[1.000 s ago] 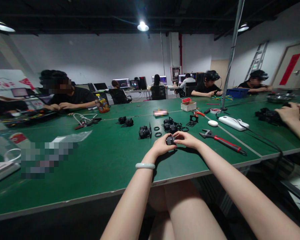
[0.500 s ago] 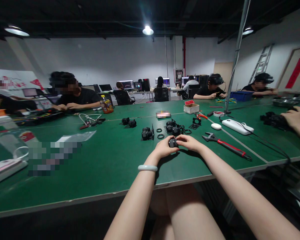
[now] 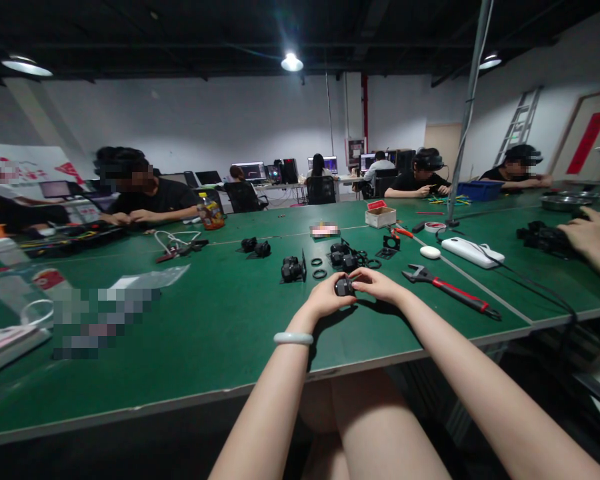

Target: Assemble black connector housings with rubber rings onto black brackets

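Note:
A small black part (image 3: 344, 287), rounded in outline, is held between my two hands just above the green table. My left hand (image 3: 325, 297) wraps it from the left, with a pale bangle on that wrist. From the right, my right hand (image 3: 379, 286) has its thumb and fingers closed on the same part. Its exact kind is too small to make out. Just beyond my hands lie black assemblies (image 3: 345, 256), another black assembly with an upright plate (image 3: 292, 268), and two black rings (image 3: 319, 273). Farther left sits a pair of small black pieces (image 3: 255, 247).
An adjustable wrench (image 3: 450, 291) with a red-and-black handle lies to the right, near a white power bank (image 3: 473, 253) and a white oval object (image 3: 430, 252). A black bracket (image 3: 391, 246) and a small box (image 3: 381, 217) stand beyond. A metal pole (image 3: 464, 127) rises at right; co-workers sit around.
The view has shifted slightly, moving the scene a little to the left. Both hands keep hold of the black part in almost the same pose.

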